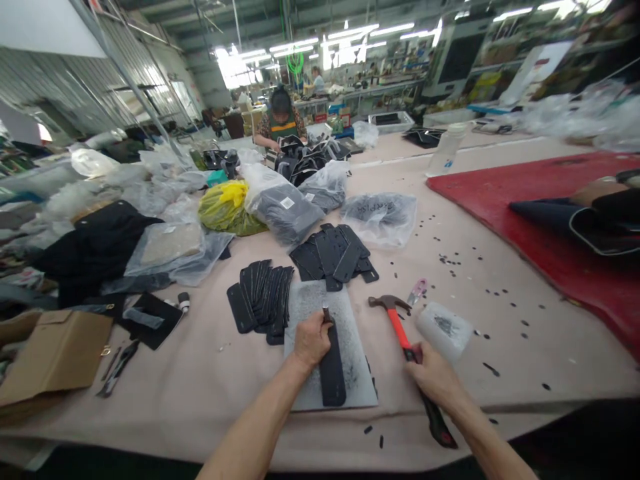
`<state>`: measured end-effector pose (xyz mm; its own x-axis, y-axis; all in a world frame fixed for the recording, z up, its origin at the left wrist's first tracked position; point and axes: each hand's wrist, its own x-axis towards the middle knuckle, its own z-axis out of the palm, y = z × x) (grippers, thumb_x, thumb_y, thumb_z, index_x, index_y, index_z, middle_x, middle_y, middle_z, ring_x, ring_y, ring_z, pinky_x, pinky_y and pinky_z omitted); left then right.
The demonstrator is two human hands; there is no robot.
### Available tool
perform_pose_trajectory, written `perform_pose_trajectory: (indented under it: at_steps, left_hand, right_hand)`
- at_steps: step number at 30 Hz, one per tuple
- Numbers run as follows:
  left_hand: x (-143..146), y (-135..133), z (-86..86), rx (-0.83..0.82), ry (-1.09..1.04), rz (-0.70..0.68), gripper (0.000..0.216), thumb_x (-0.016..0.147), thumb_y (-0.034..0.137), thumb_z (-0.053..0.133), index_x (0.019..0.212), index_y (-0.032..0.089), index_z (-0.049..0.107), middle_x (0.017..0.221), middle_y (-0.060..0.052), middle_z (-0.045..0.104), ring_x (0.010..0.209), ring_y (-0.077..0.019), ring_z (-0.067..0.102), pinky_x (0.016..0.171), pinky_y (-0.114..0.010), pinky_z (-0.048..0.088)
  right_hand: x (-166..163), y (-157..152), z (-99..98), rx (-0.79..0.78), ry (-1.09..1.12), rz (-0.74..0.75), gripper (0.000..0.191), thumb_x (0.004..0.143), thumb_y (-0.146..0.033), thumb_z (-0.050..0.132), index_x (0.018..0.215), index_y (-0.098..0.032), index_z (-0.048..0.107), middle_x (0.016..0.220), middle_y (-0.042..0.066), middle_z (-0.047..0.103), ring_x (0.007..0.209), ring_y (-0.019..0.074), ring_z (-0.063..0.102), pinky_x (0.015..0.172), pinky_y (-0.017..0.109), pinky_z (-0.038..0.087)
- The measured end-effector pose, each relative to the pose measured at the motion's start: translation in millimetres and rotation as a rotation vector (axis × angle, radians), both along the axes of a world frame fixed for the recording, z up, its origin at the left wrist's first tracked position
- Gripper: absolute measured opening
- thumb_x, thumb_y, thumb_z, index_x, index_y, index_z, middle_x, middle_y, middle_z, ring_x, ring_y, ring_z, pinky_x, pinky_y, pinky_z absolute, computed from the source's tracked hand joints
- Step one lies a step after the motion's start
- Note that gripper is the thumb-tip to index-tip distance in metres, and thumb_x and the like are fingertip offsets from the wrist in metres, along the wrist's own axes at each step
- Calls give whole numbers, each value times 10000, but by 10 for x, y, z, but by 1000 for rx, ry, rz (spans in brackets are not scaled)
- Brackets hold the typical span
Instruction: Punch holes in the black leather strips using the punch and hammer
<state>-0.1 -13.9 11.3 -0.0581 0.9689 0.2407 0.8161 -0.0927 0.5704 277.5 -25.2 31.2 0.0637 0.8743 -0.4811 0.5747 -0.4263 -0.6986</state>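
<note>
Dark pieces [253, 297] crowd the board's [357, 333] left edge. Your left hand [311, 341] grips a metal tool [327, 313] near the far end of the black strip [333, 373] on the board; a gap of table [393, 380] separates it from the hammer [398, 325] your right hand [431, 371] clasps.

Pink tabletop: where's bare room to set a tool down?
Mostly bare: the tabletop between the black tool and the left forearm, bar tiny specks. Black bits litter right of the white block. Crowded beyond the grey board: black strips, then plastic bags.
</note>
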Motion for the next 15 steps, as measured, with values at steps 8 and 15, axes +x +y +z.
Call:
perform_pose_trajectory:
  at_steps: [8, 15]
  left_hand:
    - [-13, -13, -37, 54, -89, -42, 158, 818, 107, 524, 912, 201, 609, 826, -45, 704, 797, -202, 675, 709, -284, 497]
    - [-16, -8, -38, 48, -78, -39, 128, 843, 144, 497, 886, 206, 600, 813, -51, 696, 793, -224, 677, 692, -305, 489]
  right_hand:
    - [-367, 64, 618, -241, 541, -227, 258, 898, -463, 419, 815, -220, 443, 565, -94, 345, 351, 49, 239, 316, 166, 198]
    - [-489, -12, 1586, 718, -130, 303, 355, 938, -529, 358, 804, -229, 493, 523, -40, 459, 447, 130, 442, 452, 254, 310]
